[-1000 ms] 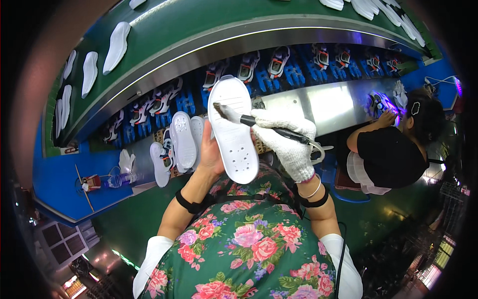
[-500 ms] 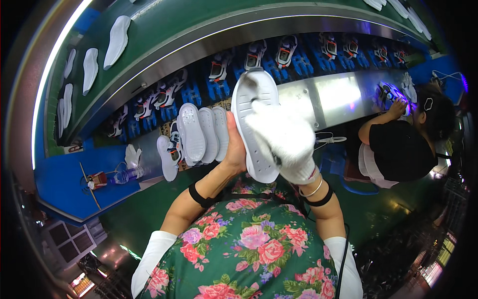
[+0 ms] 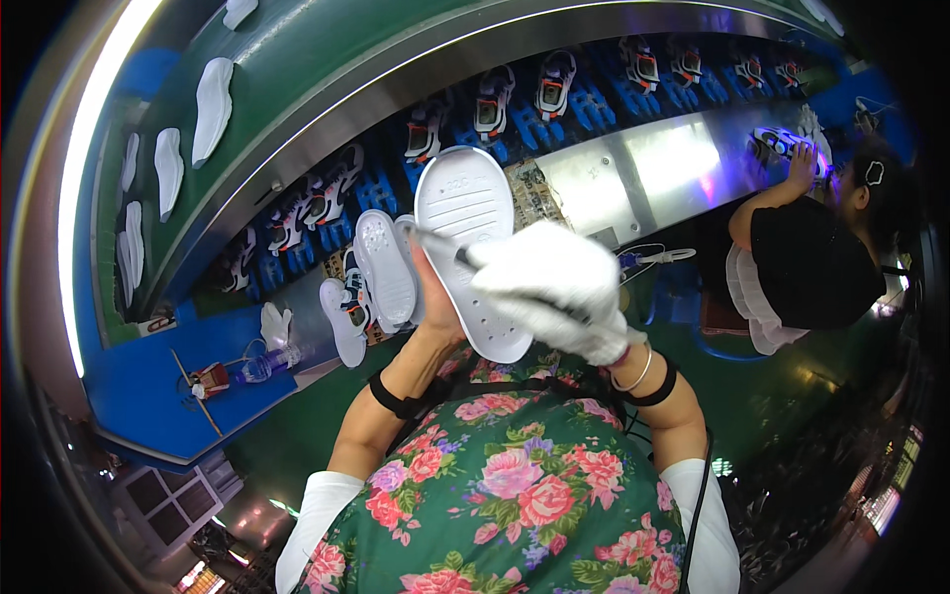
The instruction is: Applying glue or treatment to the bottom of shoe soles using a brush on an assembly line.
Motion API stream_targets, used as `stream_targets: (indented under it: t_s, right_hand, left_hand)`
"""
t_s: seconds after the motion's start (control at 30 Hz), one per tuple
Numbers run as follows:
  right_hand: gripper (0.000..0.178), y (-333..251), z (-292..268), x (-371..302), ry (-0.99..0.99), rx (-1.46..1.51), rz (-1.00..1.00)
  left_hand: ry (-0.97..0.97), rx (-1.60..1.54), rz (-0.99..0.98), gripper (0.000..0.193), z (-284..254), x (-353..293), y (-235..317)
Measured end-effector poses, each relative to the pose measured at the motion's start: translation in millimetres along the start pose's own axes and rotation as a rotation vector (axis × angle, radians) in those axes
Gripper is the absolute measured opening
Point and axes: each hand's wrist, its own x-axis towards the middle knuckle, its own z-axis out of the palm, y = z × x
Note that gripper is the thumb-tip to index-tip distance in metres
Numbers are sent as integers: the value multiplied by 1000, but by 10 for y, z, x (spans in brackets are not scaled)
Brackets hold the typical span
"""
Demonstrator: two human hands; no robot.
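Sole [image 3: 475, 247] up front, white, tread side to the camera, toe pointing away toward the belt. Left hand [image 3: 432, 297] bare, wrapped round the sole's left edge from behind, thumb on the rim, fingers hidden, so I cannot tell how they lie. Right hand [image 3: 554, 287] in a white glove, closed round a thin dark-handled tool [image 3: 445, 246], its tip touching the sole's middle. Looks like coating or cleaning the tread, mid-stroke. Next move, by my reading, calls for a steady left grip and a sweep of the tip toward the uncovered heel end, keeping off the rim.

Counting outward from the sole: two more white soles [image 3: 386, 265] standing just left of it, a third [image 3: 341, 322] lying lower left beside a shoe. Further left of the sole, a clear bottle [image 3: 259, 366] on the blue bench. Above the sole, a row of shoes [image 3: 492, 104] on blue holders, about nine that I can make out. Beyond them, the green belt [image 3: 327, 59] carries six white soles at upper left. Right of the sole, one co-worker [image 3: 802, 257] in black bends over a lit station.
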Motion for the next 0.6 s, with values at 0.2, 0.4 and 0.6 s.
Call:
stream_targets:
  t_s: [0.2, 0.4, 0.6]
  right_hand:
    - [26, 119, 75, -60, -6, -271, -145]
    - [24, 156, -56, -51, 129, -77, 21]
    - [28, 78, 83, -196, -68, -173, -146]
  left_hand:
    - [113, -15, 17, 94, -33, 31, 15]
    - [-56, -203, -5, 95, -35, 114, 43]
    - [185, 254, -73, 105, 45, 176, 68]
